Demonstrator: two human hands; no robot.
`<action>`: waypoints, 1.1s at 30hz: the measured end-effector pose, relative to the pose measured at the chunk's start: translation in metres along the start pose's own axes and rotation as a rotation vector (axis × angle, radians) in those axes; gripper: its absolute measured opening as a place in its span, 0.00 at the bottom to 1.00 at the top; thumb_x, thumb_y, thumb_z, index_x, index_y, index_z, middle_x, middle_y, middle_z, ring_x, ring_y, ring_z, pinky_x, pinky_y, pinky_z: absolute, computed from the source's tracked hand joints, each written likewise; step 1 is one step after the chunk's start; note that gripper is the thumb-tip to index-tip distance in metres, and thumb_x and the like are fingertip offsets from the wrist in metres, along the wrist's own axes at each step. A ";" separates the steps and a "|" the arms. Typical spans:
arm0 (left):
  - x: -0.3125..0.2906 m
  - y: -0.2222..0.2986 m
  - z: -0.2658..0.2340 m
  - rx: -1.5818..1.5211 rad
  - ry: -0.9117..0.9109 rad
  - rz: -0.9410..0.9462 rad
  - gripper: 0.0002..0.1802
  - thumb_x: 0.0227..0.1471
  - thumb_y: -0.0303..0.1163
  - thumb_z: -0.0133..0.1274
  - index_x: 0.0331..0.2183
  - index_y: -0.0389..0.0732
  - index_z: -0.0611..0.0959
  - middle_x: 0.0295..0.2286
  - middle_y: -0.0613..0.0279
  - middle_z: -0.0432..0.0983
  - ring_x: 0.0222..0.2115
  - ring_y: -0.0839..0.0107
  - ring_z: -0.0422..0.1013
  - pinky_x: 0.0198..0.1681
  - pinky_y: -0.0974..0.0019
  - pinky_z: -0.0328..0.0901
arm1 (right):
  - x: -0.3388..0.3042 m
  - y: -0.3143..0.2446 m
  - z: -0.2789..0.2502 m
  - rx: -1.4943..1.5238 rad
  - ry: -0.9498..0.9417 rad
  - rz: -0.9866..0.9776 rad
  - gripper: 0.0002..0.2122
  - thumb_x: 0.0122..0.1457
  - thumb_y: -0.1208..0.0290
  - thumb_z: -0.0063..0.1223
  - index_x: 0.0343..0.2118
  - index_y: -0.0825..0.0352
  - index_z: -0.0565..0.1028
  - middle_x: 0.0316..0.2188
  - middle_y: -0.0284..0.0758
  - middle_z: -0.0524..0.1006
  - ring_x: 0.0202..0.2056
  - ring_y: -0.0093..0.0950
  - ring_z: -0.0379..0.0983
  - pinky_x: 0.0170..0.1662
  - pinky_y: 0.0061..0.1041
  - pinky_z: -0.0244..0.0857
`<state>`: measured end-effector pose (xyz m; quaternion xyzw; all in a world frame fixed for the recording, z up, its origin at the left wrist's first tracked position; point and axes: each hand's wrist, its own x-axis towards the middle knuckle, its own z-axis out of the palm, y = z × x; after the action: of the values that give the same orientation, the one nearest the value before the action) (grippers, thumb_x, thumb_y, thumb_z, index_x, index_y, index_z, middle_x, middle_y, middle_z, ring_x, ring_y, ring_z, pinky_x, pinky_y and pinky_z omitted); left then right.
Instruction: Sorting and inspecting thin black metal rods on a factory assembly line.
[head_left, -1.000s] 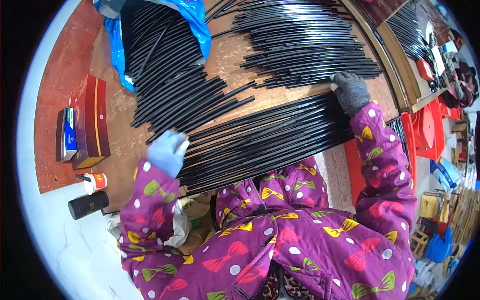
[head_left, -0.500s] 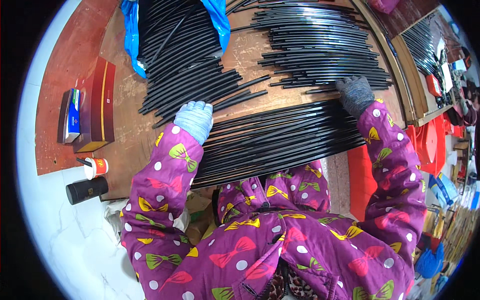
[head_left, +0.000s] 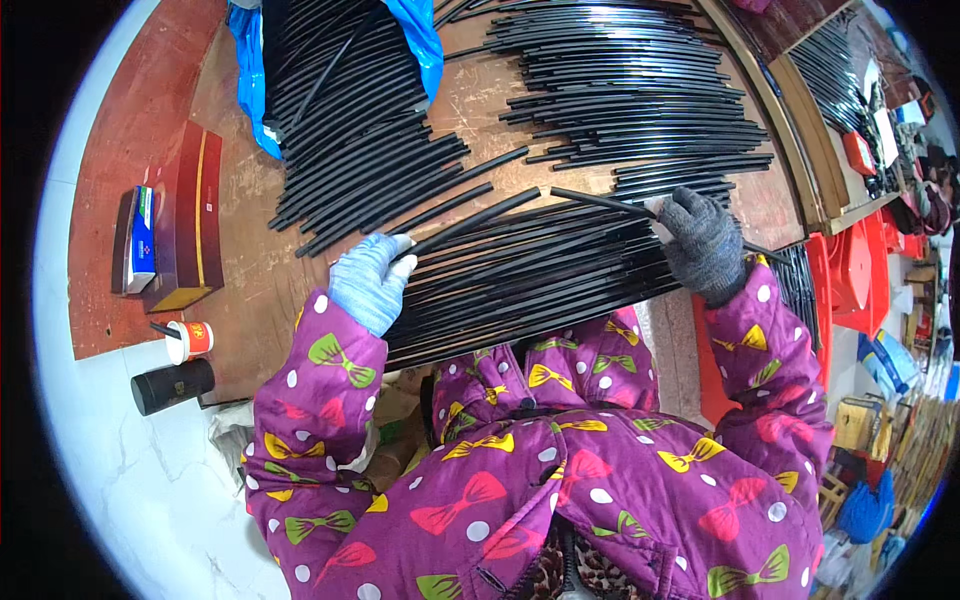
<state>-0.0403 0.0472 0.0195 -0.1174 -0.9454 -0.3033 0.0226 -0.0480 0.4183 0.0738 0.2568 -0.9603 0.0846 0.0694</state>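
Note:
In a light blue glove, my left hand (head_left: 370,280) pinches one end of a thick black rod (head_left: 478,222), which points up and right over the near pile. My right hand (head_left: 703,245), in a dark grey glove, is closed on another black rod (head_left: 603,201) that sticks out leftward toward the first one. The two tips nearly meet but stay apart. Below both hands lies a near pile of thin black rods (head_left: 530,285), side by side along the table's front edge. Whether the rods are hollow cannot be made out.
Beyond my left hand, black rods (head_left: 350,150) spill from a blue plastic bag (head_left: 425,45). Another rod pile (head_left: 630,95) lies at the far right. On the left stand a dark red box (head_left: 185,225), a paper cup (head_left: 188,342) and a black cylinder (head_left: 172,386). Red stools (head_left: 850,270) stand right.
Both hands have come nearer to me, the right also a little leftward. Each now holds a rod raised above the near pile; before, they rested by the ends of the rods.

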 end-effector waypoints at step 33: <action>-0.027 0.032 -0.011 -0.153 -0.132 0.226 0.10 0.32 0.24 0.57 0.26 0.37 0.78 0.24 0.55 0.75 0.25 0.58 0.71 0.29 0.63 0.65 | -0.062 0.077 -0.001 0.517 0.480 0.477 0.11 0.53 0.65 0.47 0.35 0.67 0.71 0.26 0.44 0.74 0.28 0.40 0.71 0.30 0.32 0.64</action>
<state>-0.0073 0.0606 0.0434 -0.2440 -0.8996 -0.3618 -0.0148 -0.0333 0.5141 0.0545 0.0094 -0.8966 0.3936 0.2028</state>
